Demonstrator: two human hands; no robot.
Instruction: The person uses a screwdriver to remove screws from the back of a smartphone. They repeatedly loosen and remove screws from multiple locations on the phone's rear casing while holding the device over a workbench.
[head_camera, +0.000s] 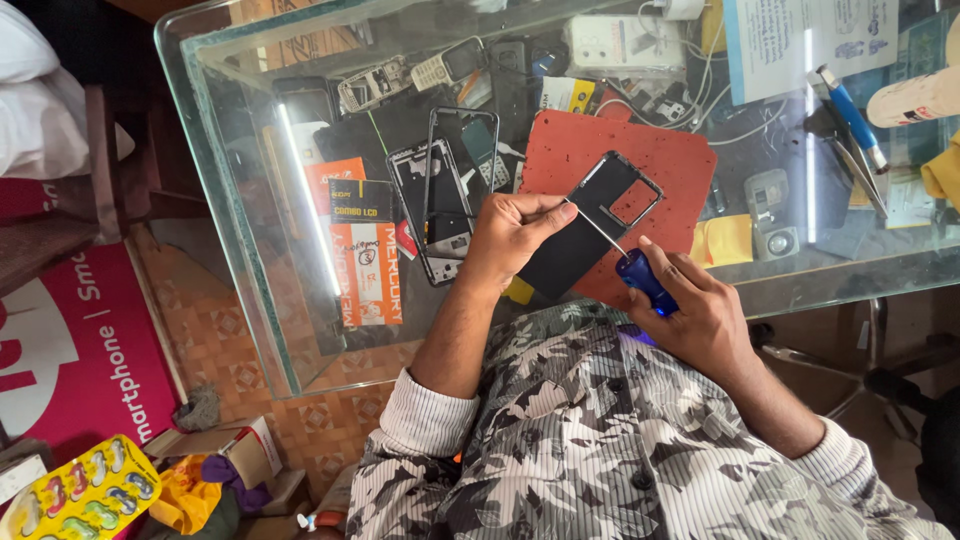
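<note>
A black phone back cover (590, 225) with a camera cut-out lies tilted on a red work mat (668, 160) on the glass table (230, 190). My left hand (510, 235) grips the cover's left edge, fingers pinching near its top. My right hand (695, 310) holds a blue-handled screwdriver (645, 280); its thin metal shaft runs up-left, and the tip meets the cover beside my left fingertips.
A phone middle frame (440, 205) and a bare bezel (462, 165) lie left of the mat. Old phones, cables, orange boxes, a blue pen (850, 115) and tweezers crowd the glass. A chair base stands at right, cartons on the floor at left.
</note>
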